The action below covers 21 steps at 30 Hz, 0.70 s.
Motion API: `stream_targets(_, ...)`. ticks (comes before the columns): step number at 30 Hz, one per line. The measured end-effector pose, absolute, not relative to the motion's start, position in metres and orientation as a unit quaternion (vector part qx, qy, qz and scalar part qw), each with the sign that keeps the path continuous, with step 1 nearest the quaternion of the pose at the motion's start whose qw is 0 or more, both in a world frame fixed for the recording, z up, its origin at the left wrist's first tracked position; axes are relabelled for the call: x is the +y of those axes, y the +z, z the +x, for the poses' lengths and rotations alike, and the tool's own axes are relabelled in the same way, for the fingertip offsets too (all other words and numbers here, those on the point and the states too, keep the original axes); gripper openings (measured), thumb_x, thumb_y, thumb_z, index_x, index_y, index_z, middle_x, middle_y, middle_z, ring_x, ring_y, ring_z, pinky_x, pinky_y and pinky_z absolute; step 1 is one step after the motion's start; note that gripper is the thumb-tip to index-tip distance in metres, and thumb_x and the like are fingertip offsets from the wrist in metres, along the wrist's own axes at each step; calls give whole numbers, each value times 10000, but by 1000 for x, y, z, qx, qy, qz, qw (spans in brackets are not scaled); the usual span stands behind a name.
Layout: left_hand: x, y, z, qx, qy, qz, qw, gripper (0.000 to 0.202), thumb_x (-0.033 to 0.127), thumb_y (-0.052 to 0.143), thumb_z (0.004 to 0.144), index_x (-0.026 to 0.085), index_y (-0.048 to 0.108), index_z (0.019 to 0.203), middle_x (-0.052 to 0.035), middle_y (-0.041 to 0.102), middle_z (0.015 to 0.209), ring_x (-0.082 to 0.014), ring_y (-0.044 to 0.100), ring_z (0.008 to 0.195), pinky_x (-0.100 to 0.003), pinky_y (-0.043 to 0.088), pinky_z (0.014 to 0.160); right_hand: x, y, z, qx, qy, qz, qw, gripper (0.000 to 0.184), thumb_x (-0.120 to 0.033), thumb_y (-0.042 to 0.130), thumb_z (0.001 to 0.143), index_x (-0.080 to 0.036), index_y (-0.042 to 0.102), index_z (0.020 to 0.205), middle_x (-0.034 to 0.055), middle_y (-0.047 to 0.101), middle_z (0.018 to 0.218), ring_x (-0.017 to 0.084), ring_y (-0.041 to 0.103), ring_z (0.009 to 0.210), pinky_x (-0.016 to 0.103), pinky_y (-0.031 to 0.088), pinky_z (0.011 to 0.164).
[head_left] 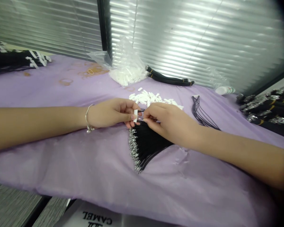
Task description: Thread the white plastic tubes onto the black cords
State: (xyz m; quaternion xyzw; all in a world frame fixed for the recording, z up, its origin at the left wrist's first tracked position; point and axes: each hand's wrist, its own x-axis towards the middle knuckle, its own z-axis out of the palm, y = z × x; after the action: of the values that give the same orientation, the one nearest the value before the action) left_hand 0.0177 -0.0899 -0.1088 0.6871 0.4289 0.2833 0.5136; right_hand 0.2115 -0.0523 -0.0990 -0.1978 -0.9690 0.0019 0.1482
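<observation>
Connector housing (135, 115), white, sits just beyond the terminal end of the wire fan (150, 142), pinched between thumb and fingers of the left hand (109, 112). Right hand (171, 121), partly over the fan, has thumb and forefinger closed on a thin black wire (142, 119); cannot tell whether its tip is inside the housing. Loose white housings (148, 98) lie beyond the fan, a clear plastic bag (127, 74) farther beyond. Black wire harness (195, 103) right of fan. Purple tablecloth (85, 170) beneath it.
</observation>
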Motion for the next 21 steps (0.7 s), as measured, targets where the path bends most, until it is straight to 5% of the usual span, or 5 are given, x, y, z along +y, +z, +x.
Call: stream_targets(21,-92,-107,21,455,289,665,516,65,143,507,802,122,536,857,-5,593,717,-74,557,616,-185,478,620,-52,-112,209,-959,-144,-123,210,201,-181,418,823,-120,562,697,55,541,671,140,446,624,267,345,607)
